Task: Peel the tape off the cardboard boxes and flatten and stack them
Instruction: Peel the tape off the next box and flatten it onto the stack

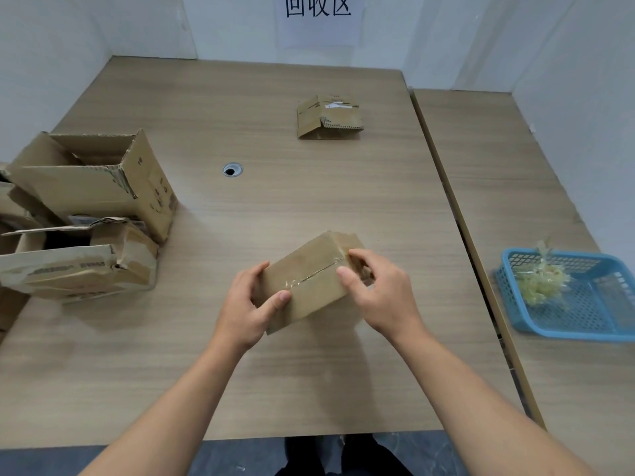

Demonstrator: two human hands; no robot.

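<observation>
Small taped box at the near middle of the worktop, resting or lifted I cannot tell; clear tape runs along its top seam; left hand grasps the near-left end, thumb on top; right hand has its fingers curled over the far-right end, where the strip turns down. Best, I judge, to raise a corner of the strip first, then pull low along the seam while the left braces; tape wad in the blue basket well to the right, flattened box at the far side.

A white paper sign on the wall reads "回收区".
</observation>
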